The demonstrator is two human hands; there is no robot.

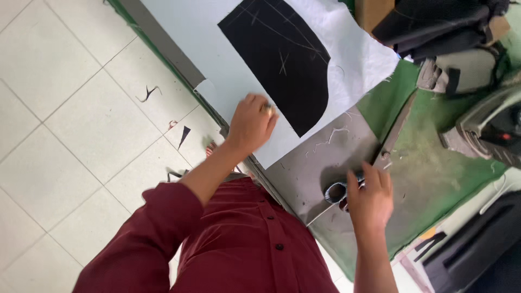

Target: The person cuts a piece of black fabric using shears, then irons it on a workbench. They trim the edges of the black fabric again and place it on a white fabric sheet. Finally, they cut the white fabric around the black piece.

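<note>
Black fabric piece point(282, 59) with faint chalk lines sits on a bigger white sheet point(358, 54), all spread flat on a pale grey-blue tabletop point(184, 27) so the marked shape stays smooth, I'd guess. The left hand point(251, 123) is pressed down on the near edge of the white sheet, just below the black piece, fingers curled in loosely with knuckles up, which looks like it's pinning the layers so they don't slide. The right hand point(370, 199) is off to the side on a grey board point(325, 163), fingers closed around the handles of a pair of scissors point(339, 191); the blades are hidden under the hand, so can't say which way they point. Green cloth point(429, 179) covers the rest of the bench, with an iron point(488, 127) parked at the far edge, well apart from both hands. Dark offcuts point(183, 135) lie on the tiled floor point(65, 108).
</note>
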